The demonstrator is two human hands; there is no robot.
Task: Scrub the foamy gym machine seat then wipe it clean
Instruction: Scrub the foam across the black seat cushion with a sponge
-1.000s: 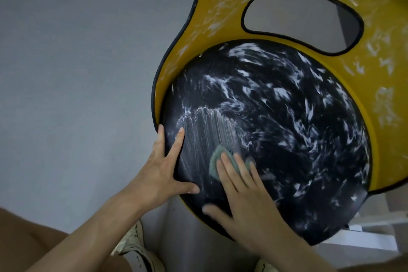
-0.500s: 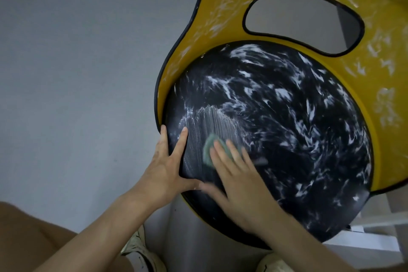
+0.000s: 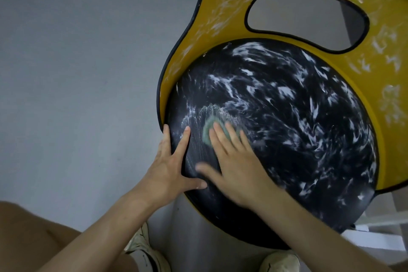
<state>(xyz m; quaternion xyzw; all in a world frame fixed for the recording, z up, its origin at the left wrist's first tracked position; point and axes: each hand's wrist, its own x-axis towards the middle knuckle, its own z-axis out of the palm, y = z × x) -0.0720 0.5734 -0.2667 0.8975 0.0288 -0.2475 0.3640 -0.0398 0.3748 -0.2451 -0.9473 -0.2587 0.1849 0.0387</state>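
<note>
While the right hand (image 3: 238,161) lies flat, straight fingers pressing a green sponge (image 3: 207,130) onto the round black seat (image 3: 298,139), the left hand (image 3: 172,165) rests just beside it, fingers spread wide on the seat's rim, gripping nothing. Sponge pokes out past the right fingertips. White foam (image 3: 284,91) streaks cover the seat beyond the sponge, and the yellow frame (image 3: 220,17) further out too. Right hand's a bit blurry.
</note>
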